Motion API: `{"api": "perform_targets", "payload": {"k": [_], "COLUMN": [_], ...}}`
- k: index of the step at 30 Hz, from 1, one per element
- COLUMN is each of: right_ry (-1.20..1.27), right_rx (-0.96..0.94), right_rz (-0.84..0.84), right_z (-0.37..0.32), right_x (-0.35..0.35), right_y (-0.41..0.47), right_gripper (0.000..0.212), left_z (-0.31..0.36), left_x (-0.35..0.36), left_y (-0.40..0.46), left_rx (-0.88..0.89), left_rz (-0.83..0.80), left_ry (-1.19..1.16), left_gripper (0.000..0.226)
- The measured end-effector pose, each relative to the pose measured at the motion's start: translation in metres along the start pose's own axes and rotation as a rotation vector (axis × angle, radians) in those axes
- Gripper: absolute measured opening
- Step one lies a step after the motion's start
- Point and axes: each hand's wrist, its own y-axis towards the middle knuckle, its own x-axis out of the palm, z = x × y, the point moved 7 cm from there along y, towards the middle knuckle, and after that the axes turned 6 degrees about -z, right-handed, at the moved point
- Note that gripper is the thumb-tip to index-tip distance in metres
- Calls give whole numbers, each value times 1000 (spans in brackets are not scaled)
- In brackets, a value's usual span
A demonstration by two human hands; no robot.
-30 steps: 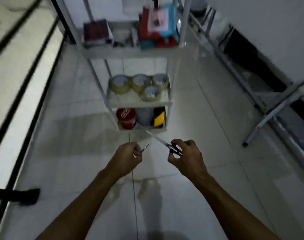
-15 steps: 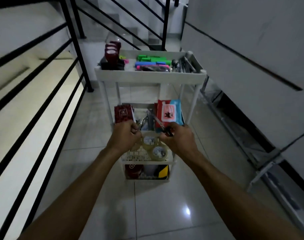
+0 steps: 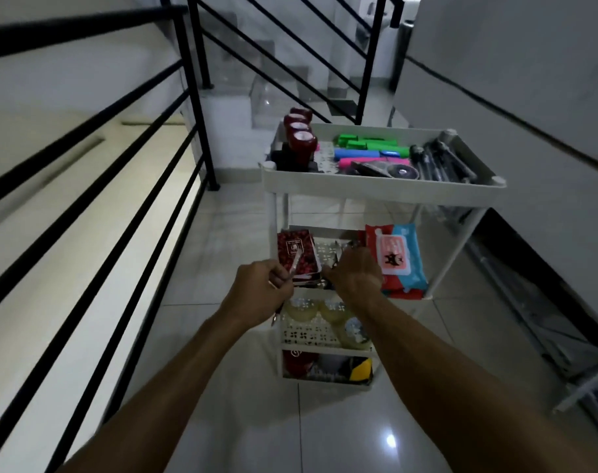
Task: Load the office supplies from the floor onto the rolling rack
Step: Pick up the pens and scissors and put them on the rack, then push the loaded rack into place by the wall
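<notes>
While over the rack, both hands gripping scissors.

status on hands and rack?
Left hand grips thin metal tool. Right hand curled over white rack's second shelf, contents hidden. Red patterned notebook alongside.

The stairwell is dim and greyish, colours muted, with the brightest patch a pale cream band of wall behind the black railing at about nine o'clock. A small hard glare spot sits on the glossy floor tiles near five o'clock, perhaps from a lamp overhead. Soft reflections smear across the tiles. The railing bars bow and streak toward the left edge, wide-angle bending plus motion blur. The hands and the rolling rack look soft, fine detail lost in grain.
</notes>
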Motion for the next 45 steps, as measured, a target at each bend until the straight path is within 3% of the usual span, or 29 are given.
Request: {"api": "perform_targets", "payload": {"k": [6,12,17,19,22,27,30,35,39,41,43,45], "right_ry": [48,244,766,819,744,503,454,481,484,414,274,166], "right_rx": [-69,-292,-325,-361,-389,-347,-333,-308,-172,-86,-7,23], "right_rz": [47,73,-169,-170,-128,-183,-193,9,326,440,437,364], "right_z": [6,6,11,12,16,26,27,25,36,39,39,37], "right_x": [0,-31,-61,-79,-106,-128,-144,-205,-264,-287,-294,-288], "right_y": [-2,-36,-60,-66,-70,-89,-104,-109,-85,-67,-47,-29], "right_gripper": [21,28,27,23,28,31,35,32,35,22,10,14], "left_z": [8,47,85,99,117,126,127,149,162,166,166,166], "left_x": [18,23,25,23,17,14,3,-27,-59,-71,-78,-80], "left_y": [10,13,16,18,22,13,5,-6,-7,-4,-1,1], "left_rx": [-2,-17,-67,-56,-6,16,28,136,220,242,248,233], "left_rz": [-65,-25,-38,-51,-72,-250,-229,-207,-110,-59,-45,-73], "left_ry": [9,-23,-284,-355,-421,-405,-375,-264,-166,-179,-220,-226], "left_gripper": [12,17,16,14,16,26,25,26,23,20,19,18]}}
